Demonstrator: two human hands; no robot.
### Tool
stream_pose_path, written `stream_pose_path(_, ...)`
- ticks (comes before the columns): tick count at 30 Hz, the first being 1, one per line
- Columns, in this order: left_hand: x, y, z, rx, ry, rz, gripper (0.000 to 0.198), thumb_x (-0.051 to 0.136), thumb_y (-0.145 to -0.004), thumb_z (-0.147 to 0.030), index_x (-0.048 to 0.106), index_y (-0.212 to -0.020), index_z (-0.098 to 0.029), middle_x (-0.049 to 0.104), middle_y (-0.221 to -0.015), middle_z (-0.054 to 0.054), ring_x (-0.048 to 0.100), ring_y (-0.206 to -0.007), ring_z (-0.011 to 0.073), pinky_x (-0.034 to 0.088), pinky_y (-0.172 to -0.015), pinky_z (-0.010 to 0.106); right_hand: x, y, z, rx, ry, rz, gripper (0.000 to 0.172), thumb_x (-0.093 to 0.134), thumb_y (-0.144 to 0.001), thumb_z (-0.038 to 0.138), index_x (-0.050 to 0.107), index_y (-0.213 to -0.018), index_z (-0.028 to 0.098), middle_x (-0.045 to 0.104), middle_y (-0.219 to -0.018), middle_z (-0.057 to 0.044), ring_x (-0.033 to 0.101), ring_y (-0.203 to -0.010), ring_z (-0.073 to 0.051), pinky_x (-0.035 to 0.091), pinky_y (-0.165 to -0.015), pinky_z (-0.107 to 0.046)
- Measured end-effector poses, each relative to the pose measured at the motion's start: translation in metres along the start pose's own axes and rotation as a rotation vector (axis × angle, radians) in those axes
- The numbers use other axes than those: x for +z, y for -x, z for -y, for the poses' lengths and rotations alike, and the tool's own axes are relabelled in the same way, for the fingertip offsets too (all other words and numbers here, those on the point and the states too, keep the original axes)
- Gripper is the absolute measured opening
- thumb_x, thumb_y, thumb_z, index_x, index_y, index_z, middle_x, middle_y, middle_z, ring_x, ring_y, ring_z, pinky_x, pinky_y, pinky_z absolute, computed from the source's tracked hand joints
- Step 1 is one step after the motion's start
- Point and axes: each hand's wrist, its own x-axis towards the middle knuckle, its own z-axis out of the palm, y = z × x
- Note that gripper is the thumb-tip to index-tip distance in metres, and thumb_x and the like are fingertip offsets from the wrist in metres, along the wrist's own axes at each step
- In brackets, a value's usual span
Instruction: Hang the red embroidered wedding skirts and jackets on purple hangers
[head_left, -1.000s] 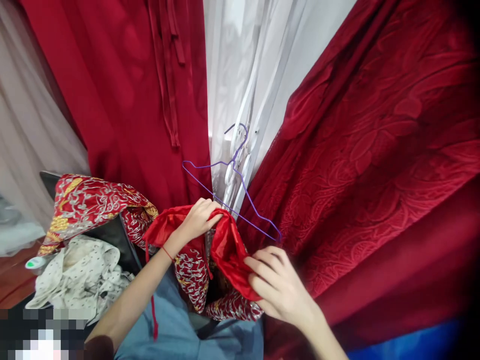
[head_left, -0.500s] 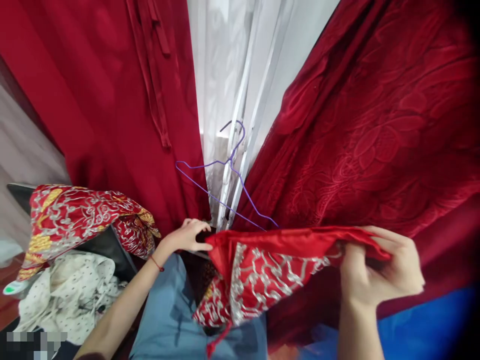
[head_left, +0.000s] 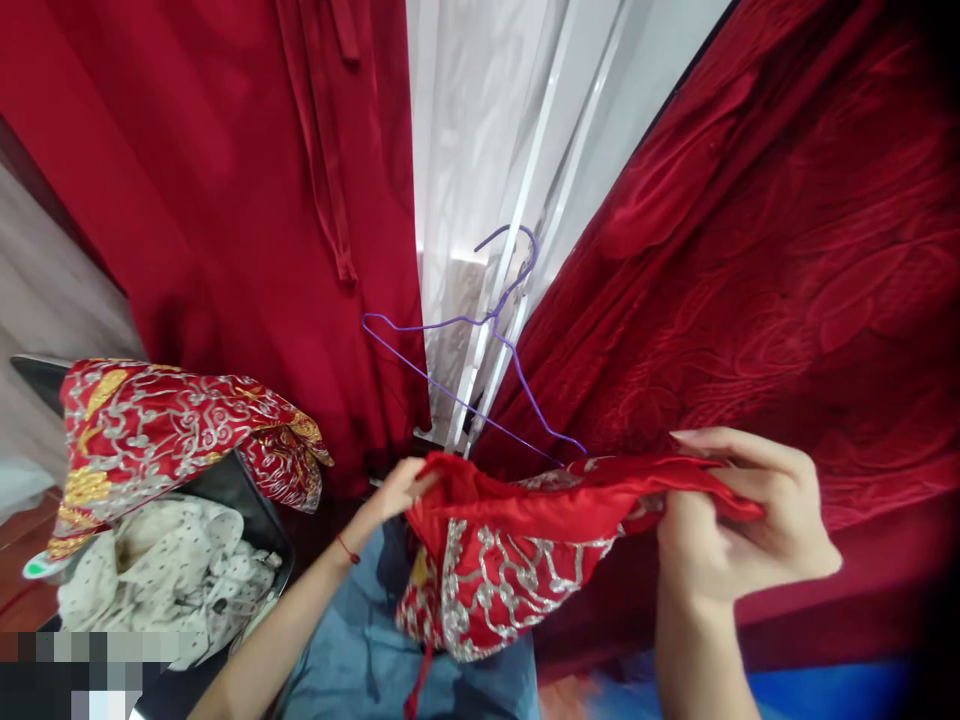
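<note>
A red satin garment with silver embroidery (head_left: 517, 570) stretches between my hands above my lap. My right hand (head_left: 739, 510) pinches its right end between thumb and fingers. At its left end, my left hand (head_left: 405, 487) grips the edge, the fingertips partly hidden by the cloth. Just beyond the garment is a purple wire hanger (head_left: 491, 318), its lower right corner near the cloth's upper edge. A red cord dangles from the garment's lower left.
Red garments hang at the left (head_left: 225, 200) and right (head_left: 750, 300), with white metal poles (head_left: 540, 170) between them. On a black chair (head_left: 259, 490) at the left lie an embroidered red cloth (head_left: 172, 420) and a dotted white cloth (head_left: 165, 560).
My left hand has closed on the garment's left end, where it was beside it before. The opening there is spread wider. The hanger appears farther right in the view.
</note>
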Motion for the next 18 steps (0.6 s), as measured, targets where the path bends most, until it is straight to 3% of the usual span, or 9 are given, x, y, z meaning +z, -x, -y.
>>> stream_pose_path(3, -0.059, -0.044, -0.014, -0.147, 0.117, -0.142, 0.047, 0.049, -0.081, -0.056, 0.063, -0.068, -0.014, 0.063, -0.060, 0.003, 0.053, -0.051, 0.0138, 0.045, -0.050, 0.026, 0.007, -0.016, -0.008, 0.182, -0.271, -0.004, 0.029, 0.058, -0.076, 0.009, 0.040, -0.058, 0.025, 0.056, -0.077, -0.005, 0.055, -0.072, -0.018, 0.046, -0.066, -0.036)
stream_pose_path(5, -0.092, -0.067, -0.024, -0.199, 0.214, -0.303, 0.042, 0.058, -0.075, -0.054, 0.065, -0.075, -0.012, 0.066, -0.066, 0.002, 0.055, -0.058, 0.0135, 0.045, -0.056, 0.025, 0.010, -0.022, -0.018, 0.236, -0.409, 0.066, 0.032, 0.056, -0.075, 0.012, 0.035, -0.054, 0.025, 0.048, -0.067, -0.002, 0.049, -0.064, -0.017, 0.043, -0.060, -0.034)
stream_pose_path(7, -0.112, -0.079, -0.032, -0.224, 0.296, -0.353, 0.041, 0.067, -0.067, -0.053, 0.066, -0.073, -0.013, 0.065, -0.065, 0.001, 0.055, -0.060, 0.0136, 0.044, -0.058, 0.024, 0.009, -0.021, -0.030, 0.219, -0.514, 0.206, 0.035, 0.056, -0.076, 0.014, 0.032, -0.052, 0.024, 0.045, -0.061, -0.001, 0.046, -0.059, -0.016, 0.042, -0.056, -0.033)
stream_pose_path(11, -0.116, -0.080, -0.035, -0.182, 0.234, -0.247, 0.047, 0.071, -0.067, -0.059, 0.070, -0.080, -0.014, 0.066, -0.069, 0.003, 0.058, -0.065, 0.0159, 0.043, -0.062, 0.025, -0.005, -0.006, -0.045, 0.085, -0.583, 0.569, 0.037, 0.061, -0.081, 0.018, 0.039, -0.052, 0.021, 0.061, -0.065, -0.002, 0.056, -0.058, -0.015, 0.048, -0.053, -0.031)
stream_pose_path(15, -0.102, -0.081, -0.028, -0.135, -0.175, -0.318, 0.047, 0.072, -0.066, -0.063, 0.067, -0.071, -0.017, 0.063, -0.065, 0.000, 0.054, -0.064, 0.0147, 0.038, -0.062, 0.025, -0.028, 0.008, -0.044, 0.022, -0.439, 0.814, 0.039, 0.061, -0.089, 0.025, 0.046, -0.053, 0.020, 0.067, -0.068, -0.004, 0.062, -0.056, -0.015, 0.051, -0.052, -0.027)
stream_pose_path(18, -0.092, -0.088, -0.026, -0.180, -0.452, -0.284, 0.050, 0.066, -0.070, -0.070, 0.066, -0.067, -0.020, 0.063, -0.064, 0.000, 0.055, -0.065, 0.0162, 0.033, -0.061, 0.026, -0.040, 0.016, -0.037, -0.057, -0.321, 0.932, 0.033, 0.060, -0.093, 0.027, 0.055, -0.061, 0.020, 0.064, -0.064, -0.003, 0.061, -0.055, -0.013, 0.048, -0.053, -0.024)
